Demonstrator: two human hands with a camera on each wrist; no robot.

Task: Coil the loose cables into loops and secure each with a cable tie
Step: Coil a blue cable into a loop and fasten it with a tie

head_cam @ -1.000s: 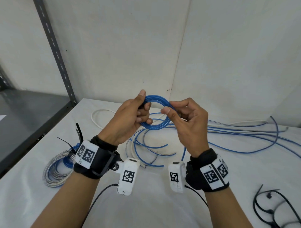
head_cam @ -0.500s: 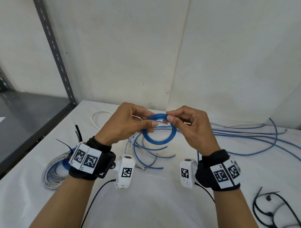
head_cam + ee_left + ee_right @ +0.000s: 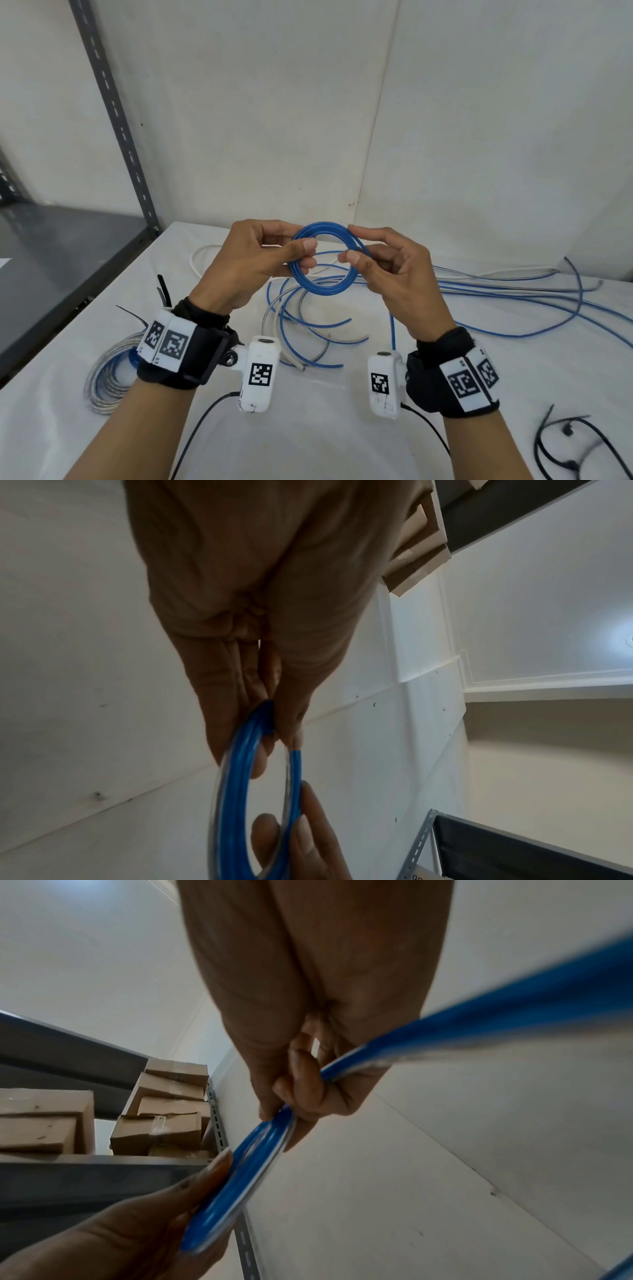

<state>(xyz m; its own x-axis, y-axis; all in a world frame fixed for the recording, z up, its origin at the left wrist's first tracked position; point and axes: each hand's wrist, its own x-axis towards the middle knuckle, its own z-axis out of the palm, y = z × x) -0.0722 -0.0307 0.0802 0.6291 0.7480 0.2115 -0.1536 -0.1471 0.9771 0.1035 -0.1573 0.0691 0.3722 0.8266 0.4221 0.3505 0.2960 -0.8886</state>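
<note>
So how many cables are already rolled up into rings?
2. One small blue cable coil is held up between the left hand and right hand. One silver-and-blue coil lies on the white table, partly hidden behind the left wrist.

black wrist straps (image 3: 178, 359), white tagged cameras (image 3: 259, 373), bare forearms

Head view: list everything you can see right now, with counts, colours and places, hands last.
blue coil: one, blue, held up between both hands above the table
loose cables: several, blue and white, spread over the table behind and to the right
finished coil: one, blue and grey, table's left edge
cable ties: a few, black, near right corner
table: one, white
shelf rack: one, grey, left
cardboard boxes: several, brown, on the rack
left hand: pinches the coil's left side
right hand: pinches its right side
</note>
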